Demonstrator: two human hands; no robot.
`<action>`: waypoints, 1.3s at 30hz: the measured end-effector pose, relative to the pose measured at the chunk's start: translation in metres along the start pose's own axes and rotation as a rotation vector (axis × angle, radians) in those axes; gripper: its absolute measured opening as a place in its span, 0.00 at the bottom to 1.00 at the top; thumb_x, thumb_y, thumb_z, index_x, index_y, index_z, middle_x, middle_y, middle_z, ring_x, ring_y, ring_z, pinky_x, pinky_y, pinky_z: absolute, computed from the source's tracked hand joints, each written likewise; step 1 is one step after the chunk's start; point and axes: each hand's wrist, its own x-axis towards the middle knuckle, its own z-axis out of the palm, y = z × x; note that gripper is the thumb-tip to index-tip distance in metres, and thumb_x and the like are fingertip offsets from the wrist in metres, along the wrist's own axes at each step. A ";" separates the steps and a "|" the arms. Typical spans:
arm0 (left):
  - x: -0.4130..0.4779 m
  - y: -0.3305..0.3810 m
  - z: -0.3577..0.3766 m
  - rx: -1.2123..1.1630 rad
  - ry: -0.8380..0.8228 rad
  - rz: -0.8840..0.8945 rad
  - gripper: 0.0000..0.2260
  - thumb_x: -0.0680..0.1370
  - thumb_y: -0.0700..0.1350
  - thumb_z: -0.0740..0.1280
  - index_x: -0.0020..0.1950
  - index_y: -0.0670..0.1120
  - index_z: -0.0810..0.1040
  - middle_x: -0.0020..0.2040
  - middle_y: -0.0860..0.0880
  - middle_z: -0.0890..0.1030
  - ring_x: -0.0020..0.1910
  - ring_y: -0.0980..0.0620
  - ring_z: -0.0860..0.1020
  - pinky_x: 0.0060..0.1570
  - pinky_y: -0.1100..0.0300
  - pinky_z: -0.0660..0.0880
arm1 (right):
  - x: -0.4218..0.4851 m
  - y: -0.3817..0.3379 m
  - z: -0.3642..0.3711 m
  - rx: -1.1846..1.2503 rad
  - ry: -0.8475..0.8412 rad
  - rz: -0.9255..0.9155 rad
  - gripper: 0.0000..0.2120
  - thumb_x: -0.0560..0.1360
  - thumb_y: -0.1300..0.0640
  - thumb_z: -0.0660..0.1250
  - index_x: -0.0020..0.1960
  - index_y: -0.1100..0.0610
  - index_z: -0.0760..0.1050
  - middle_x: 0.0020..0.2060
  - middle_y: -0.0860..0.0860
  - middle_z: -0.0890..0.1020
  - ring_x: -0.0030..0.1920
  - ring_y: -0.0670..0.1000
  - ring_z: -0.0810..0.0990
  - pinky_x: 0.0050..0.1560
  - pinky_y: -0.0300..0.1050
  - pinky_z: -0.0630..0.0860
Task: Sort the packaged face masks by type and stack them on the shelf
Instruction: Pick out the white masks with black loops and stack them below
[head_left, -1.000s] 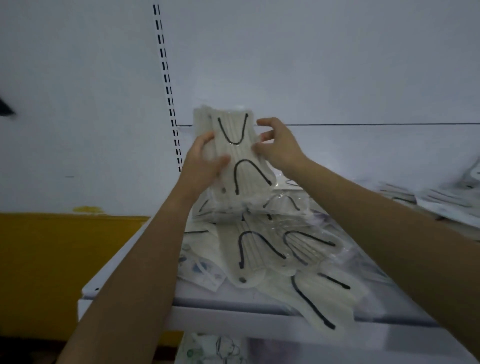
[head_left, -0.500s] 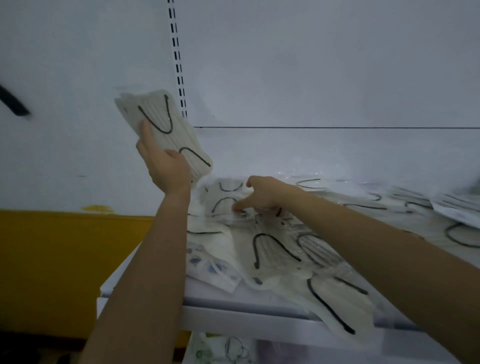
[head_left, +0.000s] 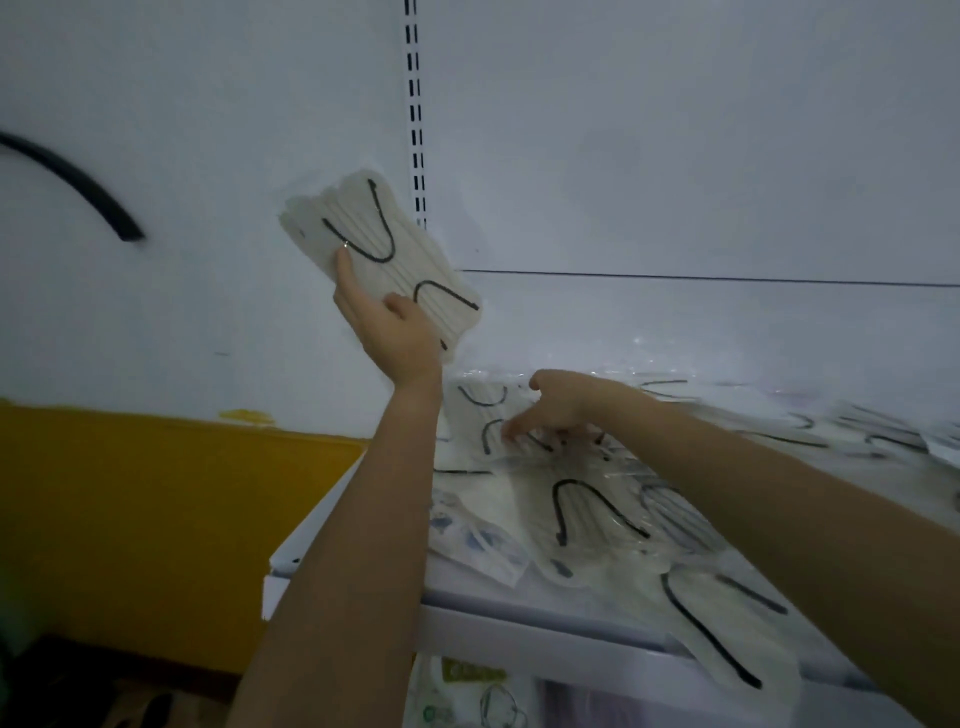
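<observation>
My left hand (head_left: 387, 325) is raised above the shelf's left end and grips a stack of white packaged masks with black ear loops (head_left: 363, 244), tilted up to the left. Lower down, my right hand (head_left: 558, 408) reaches left over the shelf (head_left: 519, 621), its fingertips pinching the top packet of a small pile of the same masks (head_left: 478, 421) at the back left. More clear-wrapped white masks (head_left: 587, 512) lie scattered across the shelf, one (head_left: 722, 644) hanging over the front edge.
Packets with blue print (head_left: 480, 543) lie near the shelf's left front. A slotted upright rail (head_left: 415, 114) runs up the white back wall. A yellow panel (head_left: 156, 519) stands left of the shelf. Further packets (head_left: 467, 696) show on a lower level.
My left hand carried the held stack up and to the left, away from my right hand. My right hand let go of it and dropped onto the pile at the shelf's back left.
</observation>
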 end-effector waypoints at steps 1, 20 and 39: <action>-0.002 0.007 0.004 -0.038 0.001 -0.028 0.28 0.74 0.26 0.54 0.73 0.39 0.60 0.70 0.41 0.65 0.68 0.53 0.63 0.54 0.86 0.56 | 0.001 -0.004 0.002 0.008 0.001 0.010 0.35 0.71 0.46 0.71 0.70 0.62 0.64 0.67 0.58 0.71 0.63 0.58 0.73 0.60 0.48 0.72; 0.030 0.014 -0.092 0.299 -0.498 -0.185 0.25 0.78 0.35 0.60 0.74 0.49 0.60 0.71 0.50 0.65 0.68 0.51 0.66 0.59 0.63 0.66 | -0.028 0.017 -0.027 1.113 0.385 -0.294 0.38 0.73 0.70 0.65 0.76 0.51 0.52 0.51 0.53 0.78 0.40 0.49 0.78 0.37 0.39 0.74; 0.019 0.027 -0.117 0.228 -0.399 -0.242 0.18 0.75 0.34 0.64 0.64 0.42 0.68 0.54 0.48 0.74 0.51 0.51 0.74 0.47 0.61 0.72 | -0.024 -0.006 0.007 0.377 0.204 -0.167 0.25 0.76 0.53 0.66 0.70 0.57 0.63 0.61 0.57 0.75 0.51 0.52 0.74 0.54 0.44 0.71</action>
